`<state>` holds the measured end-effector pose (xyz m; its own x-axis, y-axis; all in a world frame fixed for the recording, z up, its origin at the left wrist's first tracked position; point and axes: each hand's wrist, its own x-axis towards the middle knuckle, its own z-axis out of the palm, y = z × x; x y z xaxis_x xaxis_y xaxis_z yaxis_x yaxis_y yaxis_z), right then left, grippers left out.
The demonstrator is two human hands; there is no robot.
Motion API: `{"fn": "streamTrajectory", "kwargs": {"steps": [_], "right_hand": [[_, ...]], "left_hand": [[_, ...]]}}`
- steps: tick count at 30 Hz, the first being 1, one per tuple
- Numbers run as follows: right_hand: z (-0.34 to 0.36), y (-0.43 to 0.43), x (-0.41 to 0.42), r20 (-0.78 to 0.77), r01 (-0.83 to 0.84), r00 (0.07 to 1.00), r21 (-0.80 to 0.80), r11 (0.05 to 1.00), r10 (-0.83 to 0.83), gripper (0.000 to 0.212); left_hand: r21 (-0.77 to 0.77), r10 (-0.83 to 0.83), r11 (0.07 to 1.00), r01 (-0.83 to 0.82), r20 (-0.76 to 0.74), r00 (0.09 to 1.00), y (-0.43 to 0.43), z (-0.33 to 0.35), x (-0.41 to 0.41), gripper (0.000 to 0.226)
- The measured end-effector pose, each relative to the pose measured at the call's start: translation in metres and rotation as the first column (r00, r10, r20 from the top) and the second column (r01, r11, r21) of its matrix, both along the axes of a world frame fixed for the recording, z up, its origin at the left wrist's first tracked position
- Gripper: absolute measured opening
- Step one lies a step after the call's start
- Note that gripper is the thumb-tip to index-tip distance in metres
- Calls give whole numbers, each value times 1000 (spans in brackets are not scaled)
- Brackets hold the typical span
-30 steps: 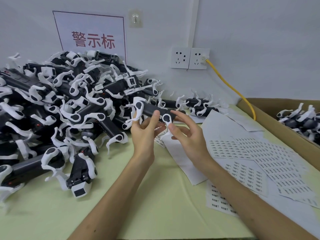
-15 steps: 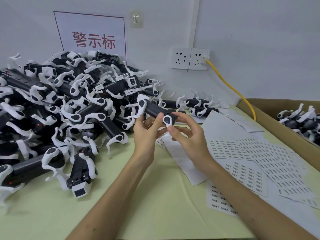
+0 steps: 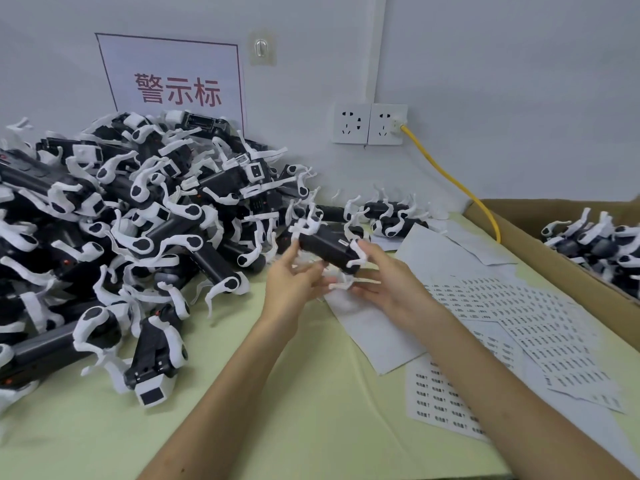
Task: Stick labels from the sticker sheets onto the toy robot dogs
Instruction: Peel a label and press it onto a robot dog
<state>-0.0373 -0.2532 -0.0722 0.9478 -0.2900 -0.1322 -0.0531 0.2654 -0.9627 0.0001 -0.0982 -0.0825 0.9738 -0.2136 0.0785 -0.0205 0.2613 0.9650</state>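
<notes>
One wide-angle camera, worn on the person's head, looks forward and down across the pale green tabletop (image 3: 311, 427), facing the white wall (image 3: 502, 81); the tabletop's near edge lies close below.

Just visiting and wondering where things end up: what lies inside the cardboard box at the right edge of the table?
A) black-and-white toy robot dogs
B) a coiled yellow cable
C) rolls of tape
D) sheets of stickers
A: black-and-white toy robot dogs lie heaped inside the cardboard box, while the sticker sheets lie outside it.
</notes>
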Motion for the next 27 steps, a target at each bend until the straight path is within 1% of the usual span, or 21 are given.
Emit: {"fn": "streamTrajectory", "kwargs": {"steps": [1, 2, 3, 5, 6, 7, 8, 9, 10, 12, 14, 15, 16, 17, 19, 20, 21, 22, 24, 26, 27], "right_hand": [[1, -8, 0, -38, 16, 999, 67, 998, -14, 26], [4, -17, 0, -55, 49, 998, 137, 989, -41, 25], [7, -29, -1, -47, 100, 995, 220, 970, -92, 24], [17, -59, -3, 56, 205, 966, 430, 879, -252, 29], [22, -78, -7, 144, 223, 927, 532, 817, -347, 36], [27, -98, -11, 235, 221, 868, 606, 764, -438, 42], [31, -117, -17, 308, 215, 807, 642, 736, -504, 46], [32, -132, -22, 345, 224, 767, 646, 729, -541, 49], [30, -144, -25, 333, 267, 755, 632, 728, -565, 52], [19, -150, -27, 194, 385, 776, 608, 694, -600, 51], [11, -143, -24, 69, 454, 798, 583, 673, -598, 40], [9, -137, -20, 47, 475, 807, 539, 695, -589, 34], [10, -130, -17, 49, 498, 812, 461, 735, -581, 28], [12, -122, -13, 67, 523, 814, 347, 779, -577, 23], [14, -104, -4, 140, 553, 823, 17, 833, -550, 16], [14, -96, 0, 169, 528, 847, -166, 833, -504, 16], [14, -87, 5, 168, 475, 880, -330, 816, -445, 15], [13, -79, 10, 141, 401, 914, -459, 793, -381, 14], [12, -65, 23, 62, 224, 968, -652, 724, -244, 25], [11, -53, 39, -22, 59, 992, -798, 600, -127, 42], [10, -48, 48, -54, 4, 994, -850, 526, -95, 50]], "left_hand": [[49, -34, 998, 33, 12, 999, -3, -1, -3, 67], [114, -42, 993, 35, 55, 998, -5, -3, -5, 65], [198, -25, 980, -1, 129, 991, -7, -4, -6, 61], [322, 2, 943, -86, 253, 968, -10, -6, -7, 55], [342, 3, 934, -100, 271, 962, -10, -5, -7, 52], [343, 2, 934, -98, 270, 963, -9, -5, -6, 49], [337, 3, 937, -95, 262, 965, -8, -5, -6, 46], [334, 8, 938, -96, 254, 967, -7, -5, -6, 42], [334, 12, 938, -98, 250, 968, -7, -6, -6, 40], [343, 10, 934, -96, 245, 969, -7, -6, -7, 35], [366, -5, 927, -87, 243, 970, -9, -7, -7, 33], [381, -12, 921, -86, 248, 969, -9, -8, -6, 32], [401, -20, 912, -89, 260, 965, -10, -9, -6, 30], [429, -33, 898, -93, 277, 960, -9, -9, -5, 29], [508, -79, 855, -100, 319, 944, -9, -12, -4, 29], [554, -107, 826, -102, 333, 937, -10, -14, -5, 29], [600, -134, 793, -107, 343, 930, -10, -16, -6, 28], [643, -162, 757, -115, 355, 921, -11, -18, -7, 27], [707, -217, 696, -125, 373, 902, -13, -21, -7, 24], [736, -244, 665, -128, 375, 894, -14, -21, -7, 24], [744, -248, 655, -131, 376, 893, -14, -21, -7, 24]]}}
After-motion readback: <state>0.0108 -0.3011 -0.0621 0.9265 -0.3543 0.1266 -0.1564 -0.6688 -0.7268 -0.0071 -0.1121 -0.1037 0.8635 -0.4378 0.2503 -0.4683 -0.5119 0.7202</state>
